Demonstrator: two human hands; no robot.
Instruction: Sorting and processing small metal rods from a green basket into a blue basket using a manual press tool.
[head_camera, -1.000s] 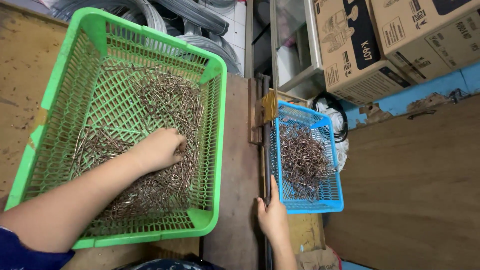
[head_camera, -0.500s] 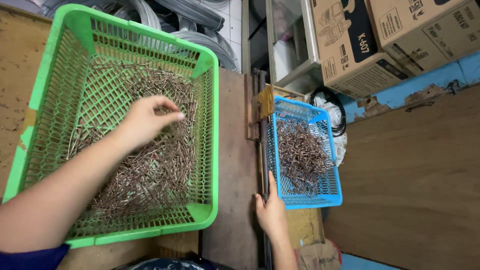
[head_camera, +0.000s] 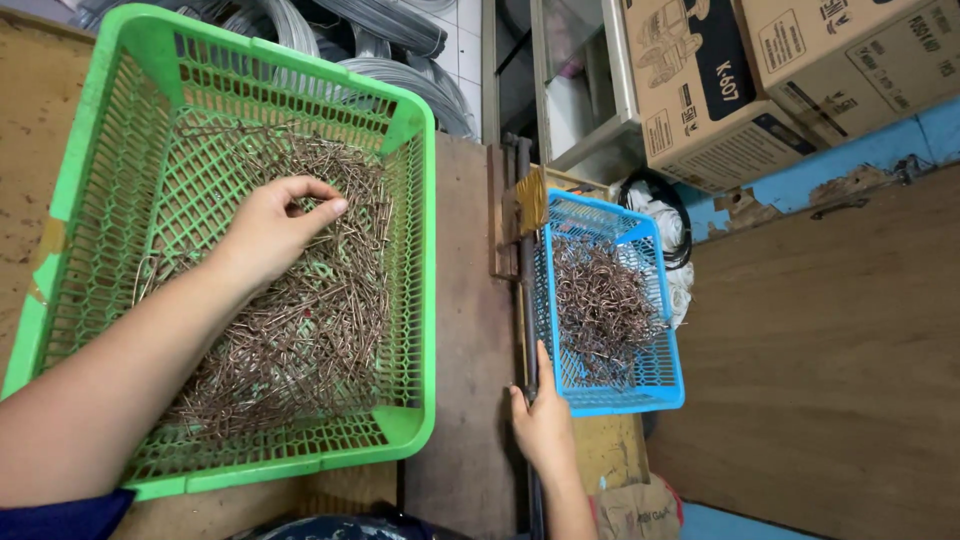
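A: Where is the left hand (head_camera: 275, 225) sitting, and what is it doing?

B: It is reaching into the green basket (head_camera: 405, 130), over the far part of the heap of thin metal pins (head_camera: 300, 330). The fingers are curling inward and the thumb is meeting the fingertips in a pinch. A pin or two appears to be lying in that pinch (the pieces are too thin to confirm a firm hold), so whether it is truly grasping cannot be told.

A: Where are the pins lying relative to that hand?

B: Most of the heap is lying below the palm and toward the wrist, spreading along the forearm to the near wall of the basket. A thinner scatter is lying beyond the fingertips.

A: And the right hand (head_camera: 545, 425)?

B: It is resting at the near corner of the blue basket (head_camera: 610, 402). The thumb is pointing up along the dark metal bar (head_camera: 522, 290) that is running beside the basket's wall. The other fingers are hidden, so whether it is gripping anything cannot be told. Bent wire pieces (head_camera: 600, 300) are lying in a pile just beyond it.

A: What is standing farther out?

B: Coils of wire (head_camera: 400, 80) are lying past the green basket, and cardboard boxes (head_camera: 720, 90) are standing beyond the blue one.
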